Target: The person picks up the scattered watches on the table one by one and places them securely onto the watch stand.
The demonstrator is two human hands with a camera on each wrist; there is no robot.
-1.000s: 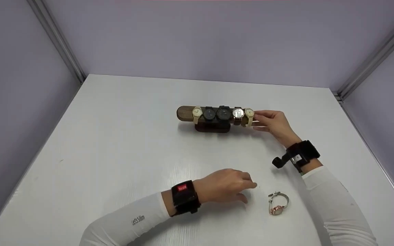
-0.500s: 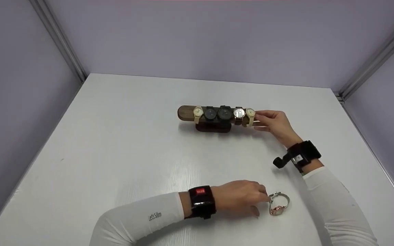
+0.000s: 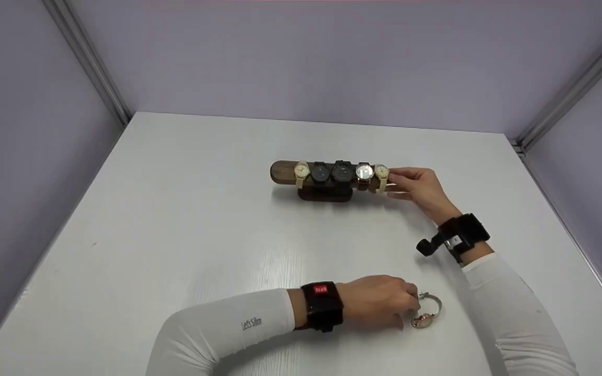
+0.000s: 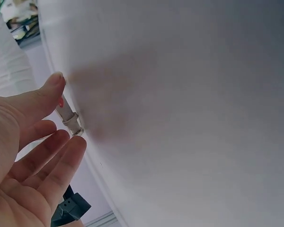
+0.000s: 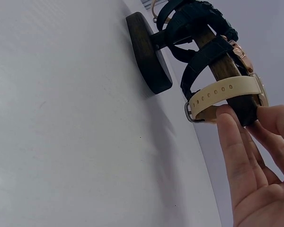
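Wristwatch (image 3: 426,312) with a rose-gold case and metal band is lying flat on the white worktop (image 3: 186,209), at about 5 o'clock from the wooden watch stand (image 3: 327,183) and well apart from it. Left hand (image 3: 379,303) is resting beside it at its 9 o'clock, fingertips touching the band; in the left wrist view the thumb (image 4: 47,92) and fingers are loosely curved toward the clasp (image 4: 72,122), not yet closing on it. Right hand (image 3: 420,188) is sitting at the 3 o'clock end of the stand, fingers nearly straight, fingertips (image 5: 229,125) touching the bar end next to the cream-strapped watch (image 5: 227,92). Judgement: this light contact is steadying the stand, which is carrying five watches on one narrow foot.
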